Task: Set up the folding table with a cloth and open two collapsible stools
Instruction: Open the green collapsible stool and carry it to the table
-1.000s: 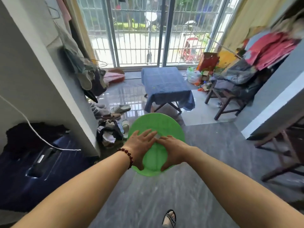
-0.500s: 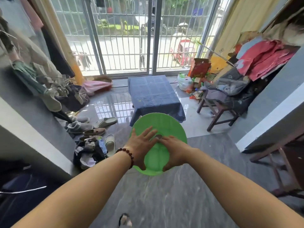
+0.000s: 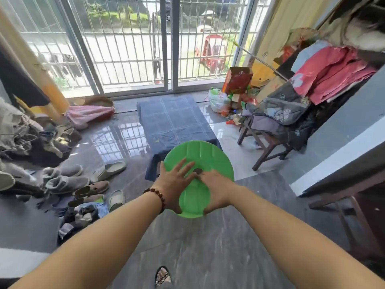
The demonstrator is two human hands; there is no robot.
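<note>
Near the bench (image 3: 173, 119), the left hand (image 3: 177, 184) lies spread on the stool (image 3: 200, 151); the grip of the right hand (image 3: 216, 190) is unclear. Opening it likely wants an even pull.

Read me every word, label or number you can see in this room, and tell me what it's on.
No text here can be read.
Print on the red bag: too blurred to read.
Round emblems on the grey bag: any lettering is too small to read.
Markings on the plastic bag: too blurred to read.
Top of the green stool: plain ribs, no text.
</note>
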